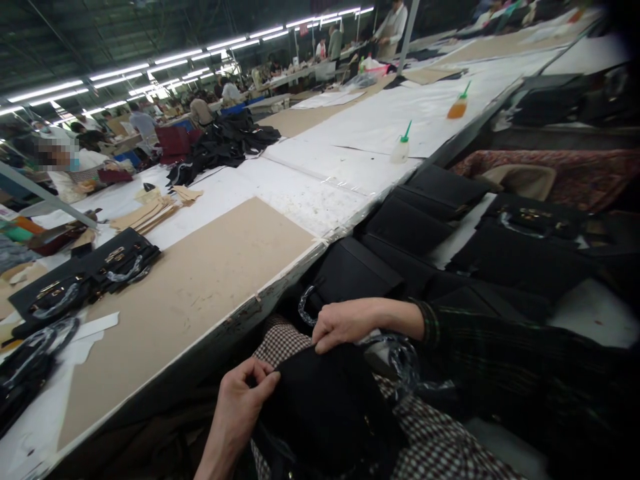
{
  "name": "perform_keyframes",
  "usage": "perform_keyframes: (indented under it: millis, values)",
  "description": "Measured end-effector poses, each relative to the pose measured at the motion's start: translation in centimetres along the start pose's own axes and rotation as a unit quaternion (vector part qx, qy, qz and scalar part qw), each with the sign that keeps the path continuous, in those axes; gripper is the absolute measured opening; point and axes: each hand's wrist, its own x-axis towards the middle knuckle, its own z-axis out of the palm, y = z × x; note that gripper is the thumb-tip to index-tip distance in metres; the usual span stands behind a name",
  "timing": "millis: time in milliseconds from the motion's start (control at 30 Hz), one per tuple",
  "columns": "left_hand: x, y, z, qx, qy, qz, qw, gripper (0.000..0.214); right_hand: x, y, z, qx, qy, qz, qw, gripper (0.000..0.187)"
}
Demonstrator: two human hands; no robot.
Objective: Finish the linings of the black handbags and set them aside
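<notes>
A black bag lies on my lap, over checked cloth. My left hand pinches the bag's near edge, fingers closed on the black material. My right hand grips the bag's top edge, fingers curled over it; the arm wears a dark plaid sleeve. A handle wrapped in clear plastic shows just behind my right hand.
A long work table with a brown board runs on the left, carrying black bags with gold clasps, card pieces and a heap of black material. Two glue bottles stand farther along. Black bags are stacked right. Several people work behind.
</notes>
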Motion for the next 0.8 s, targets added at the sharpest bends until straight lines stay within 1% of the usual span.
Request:
perform_keyframes:
  millis: [67, 100, 167, 333, 467, 567, 667, 733, 800]
  values:
    - [-0.3, 0.1, -0.1, -0.003, -0.003, -0.003, 1.000, 0.037, 0.0, 0.3, -0.1, 0.089, -0.051, 0.010, 0.995, 0.028]
    - [-0.4, 0.1, -0.2, -0.004, -0.005, -0.004, 1.000, 0.036, -0.2, 0.5, -0.1, 0.131, -0.063, 0.018, 0.989, 0.031]
    - [-0.4, 0.2, -0.1, -0.006, -0.010, -0.009, 1.000, 0.036, -0.7, 1.1, 0.3, 0.192, -0.060, 0.032, 0.979, 0.035]
    - [0.0, 0.3, 0.0, 0.001, -0.021, -0.010, 1.000, 0.036, -2.4, 2.7, 1.2, 0.269, -0.016, 0.042, 0.962, 0.046]
    - [0.2, 0.2, -0.1, 0.008, -0.037, -0.007, 0.999, 0.036, -2.8, 3.3, 1.1, 0.328, -0.045, 0.041, 0.943, 0.050]
    - [0.2, -0.1, -0.2, 0.003, -0.043, -0.006, 0.999, 0.036, -2.1, 3.0, 0.8, 0.321, -0.073, 0.047, 0.943, 0.052]
    - [0.2, -0.2, -0.3, -0.010, -0.049, -0.004, 0.999, 0.034, -0.6, 2.2, 0.7, 0.279, -0.099, 0.039, 0.954, 0.047]
    - [0.1, -0.2, -0.3, -0.012, -0.052, -0.001, 0.999, 0.033, 1.0, 1.4, 0.9, 0.211, -0.111, 0.025, 0.971, 0.042]
    - [0.1, 0.0, -0.3, -0.005, -0.049, 0.002, 0.999, 0.032, 2.9, 0.4, 1.3, 0.110, -0.103, 0.010, 0.989, 0.036]
